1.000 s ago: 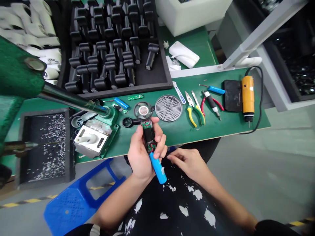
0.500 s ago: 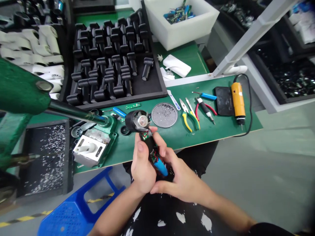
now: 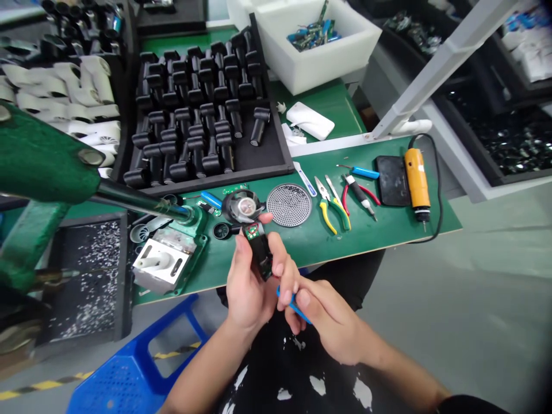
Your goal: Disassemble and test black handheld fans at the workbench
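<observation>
While left fingers [image 3: 240, 250] wrap the black housing [image 3: 261, 256], its green board [image 3: 254, 231] shows

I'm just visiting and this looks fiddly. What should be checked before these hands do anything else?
Black handle secure in the left hand: ok, fingers wrapped around it.
Blue piece secure in the right hand: ok, pinched between the fingers, though partly hidden.
Circuit board covered: not ok, exposed at the handle's top end.
Wire joints on that board: cannot tell, too small to see.
Round fan head attached to the handle: not ok, it lies apart on the green mat.
Pliers at hand: ok, lying on the mat.
</observation>
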Motion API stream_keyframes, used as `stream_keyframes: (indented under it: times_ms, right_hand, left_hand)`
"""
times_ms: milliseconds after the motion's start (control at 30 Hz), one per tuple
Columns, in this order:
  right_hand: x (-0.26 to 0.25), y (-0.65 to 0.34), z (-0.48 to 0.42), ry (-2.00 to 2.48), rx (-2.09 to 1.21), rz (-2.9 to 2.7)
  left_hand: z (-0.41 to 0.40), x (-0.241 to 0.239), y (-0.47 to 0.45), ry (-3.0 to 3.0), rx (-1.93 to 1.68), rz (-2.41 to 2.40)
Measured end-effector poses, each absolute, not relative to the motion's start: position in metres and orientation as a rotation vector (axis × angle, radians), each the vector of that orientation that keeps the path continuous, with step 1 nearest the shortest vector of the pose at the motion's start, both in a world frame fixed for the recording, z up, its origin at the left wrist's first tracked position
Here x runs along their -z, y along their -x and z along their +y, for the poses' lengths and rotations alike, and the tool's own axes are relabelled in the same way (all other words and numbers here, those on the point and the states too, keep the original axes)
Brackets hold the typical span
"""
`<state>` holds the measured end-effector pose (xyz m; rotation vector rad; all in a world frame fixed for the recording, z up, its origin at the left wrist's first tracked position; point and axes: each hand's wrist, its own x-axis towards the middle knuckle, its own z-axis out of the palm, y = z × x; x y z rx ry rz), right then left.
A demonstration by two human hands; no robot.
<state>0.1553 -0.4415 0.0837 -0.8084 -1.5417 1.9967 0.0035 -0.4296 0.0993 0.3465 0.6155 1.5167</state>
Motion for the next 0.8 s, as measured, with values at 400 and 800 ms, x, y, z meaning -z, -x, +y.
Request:
stream_keyframes:
  times_ms: [400,800]
  right_hand:
    - [-0.077,-0.15,-0.437,0.747,-2.038,-1.542]
    - [-0.052,-0.322,-0.274,2.156,-0.214,-1.406]
  left_hand:
    - [-0.433,-0.099,0.0,-0.465,-1.556,0.705]
    - [-0.444,-0.094,-0.002,-0.636,-1.469,1.057]
